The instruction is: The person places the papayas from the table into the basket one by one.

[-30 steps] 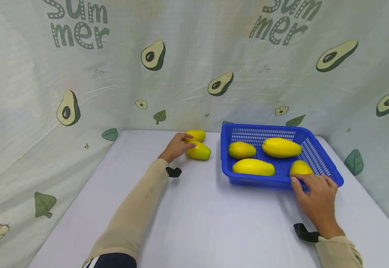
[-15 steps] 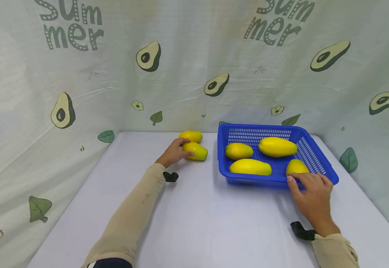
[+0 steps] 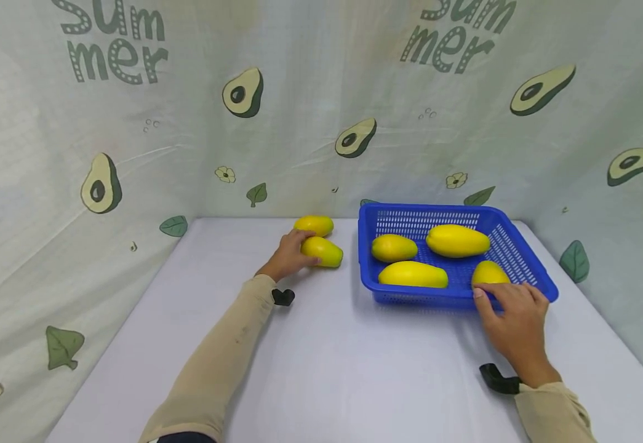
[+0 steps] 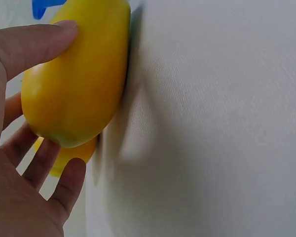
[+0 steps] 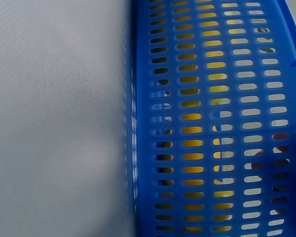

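My left hand point(image 3: 290, 255) holds a yellow papaya point(image 3: 323, 252) with a greenish end, thumb on the near side and fingers on the far side. In the left wrist view the thumb lies across this papaya point(image 4: 84, 74), and the little finger stands apart from it. A second papaya point(image 3: 314, 225) lies just behind on the table. My right hand point(image 3: 520, 326) grips the near rim of a blue plastic basket point(image 3: 426, 296) at its right, fingers over the edge. Only the basket's slotted wall point(image 5: 187, 118) and the table fill most of the right wrist view.
Inside the basket lie several papayas: one at back left point(image 3: 394, 248), one at back right point(image 3: 457, 240), one at front left point(image 3: 413, 274) and one by my right hand point(image 3: 490, 273). A white cloth covers the table point(image 3: 343, 369); a printed curtain point(image 3: 299, 123) hangs behind.
My left hand has come down around the front papaya, its thumb moving to the near side and its fingers closing on it. The right hand stays on the basket rim. The head view shifted slightly.
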The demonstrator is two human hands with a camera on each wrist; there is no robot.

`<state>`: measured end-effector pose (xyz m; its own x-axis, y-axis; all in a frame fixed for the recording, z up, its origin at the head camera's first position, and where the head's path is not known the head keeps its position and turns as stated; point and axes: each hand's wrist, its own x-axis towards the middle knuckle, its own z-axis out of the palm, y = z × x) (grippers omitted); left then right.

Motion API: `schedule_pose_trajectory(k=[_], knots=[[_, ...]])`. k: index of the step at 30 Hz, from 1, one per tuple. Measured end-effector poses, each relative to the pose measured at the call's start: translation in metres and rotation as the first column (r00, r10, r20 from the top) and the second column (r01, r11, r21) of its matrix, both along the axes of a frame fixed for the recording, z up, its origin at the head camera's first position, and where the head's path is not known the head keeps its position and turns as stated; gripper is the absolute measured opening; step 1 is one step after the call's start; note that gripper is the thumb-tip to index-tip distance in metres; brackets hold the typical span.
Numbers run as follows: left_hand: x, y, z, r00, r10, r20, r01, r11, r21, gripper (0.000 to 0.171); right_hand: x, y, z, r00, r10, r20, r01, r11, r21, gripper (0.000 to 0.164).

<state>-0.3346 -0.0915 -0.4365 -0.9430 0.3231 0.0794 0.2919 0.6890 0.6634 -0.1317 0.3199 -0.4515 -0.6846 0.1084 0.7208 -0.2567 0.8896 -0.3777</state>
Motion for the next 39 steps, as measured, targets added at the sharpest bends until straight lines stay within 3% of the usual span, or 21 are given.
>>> schedule_pose_trajectory(k=[3,10,22,31,39], knots=[[-0.001,0.001,0.001,1.000,-0.009,-0.004,0.009,0.999,-0.041,0.073,-0.001,0.002,0.002,1.000,0.002,-0.004,-0.002,1.000,-0.002,0.023],[0.000,0.002,0.004,0.998,0.006,0.059,-0.003,0.999,-0.052,0.076,-0.001,0.002,0.000,1.000,0.005,0.004,-0.005,1.000,-0.001,0.022],[0.005,0.000,-0.002,0.997,-0.060,0.051,0.065,0.992,-0.105,0.086,0.000,-0.001,0.002,1.000,0.002,0.002,-0.002,1.000,0.004,0.022],[0.002,-0.003,-0.005,0.997,-0.072,0.004,0.072,0.997,-0.030,0.082,0.001,0.000,0.000,1.000,0.005,-0.003,-0.005,1.000,-0.002,0.022],[0.005,-0.005,0.001,0.998,-0.045,0.047,0.042,0.997,0.065,0.080,0.000,0.001,-0.001,1.000,-0.001,-0.001,0.001,1.000,0.003,0.022]])
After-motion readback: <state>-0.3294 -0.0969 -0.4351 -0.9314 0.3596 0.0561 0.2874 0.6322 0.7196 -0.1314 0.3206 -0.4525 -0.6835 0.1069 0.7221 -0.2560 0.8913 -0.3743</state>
